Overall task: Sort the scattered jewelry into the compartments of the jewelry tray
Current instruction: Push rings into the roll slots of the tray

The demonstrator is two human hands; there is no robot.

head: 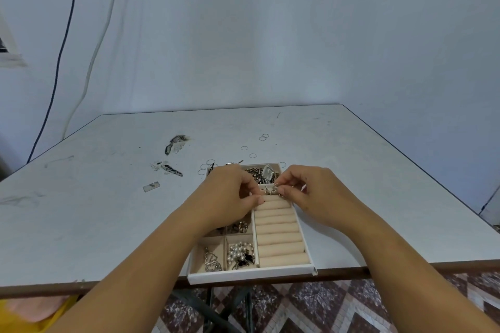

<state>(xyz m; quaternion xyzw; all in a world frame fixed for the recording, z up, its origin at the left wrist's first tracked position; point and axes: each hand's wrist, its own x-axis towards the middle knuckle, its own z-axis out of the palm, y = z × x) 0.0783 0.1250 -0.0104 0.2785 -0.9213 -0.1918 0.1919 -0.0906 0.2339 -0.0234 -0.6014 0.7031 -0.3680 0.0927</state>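
White-rimmed jewelry tray [251, 276] was set at the near edge of the table [108, 211], pearls [240, 251] heaped in a front compartment. Over the farthest ring roll [273, 201], a small ring [272, 191] was pinched by left hand [230, 192] and right hand [311, 192], middle compartments being partly hidden. Thin hoops [263, 137] were scattered beyond

Beyond your left hand [228, 193] and right hand [311, 192], the scuffed white table [378, 197] meets a pale wall [270, 35]. Far left of them hangs a dark cable [57, 62]. Nearer you lie patterned floor tiles [324, 305].
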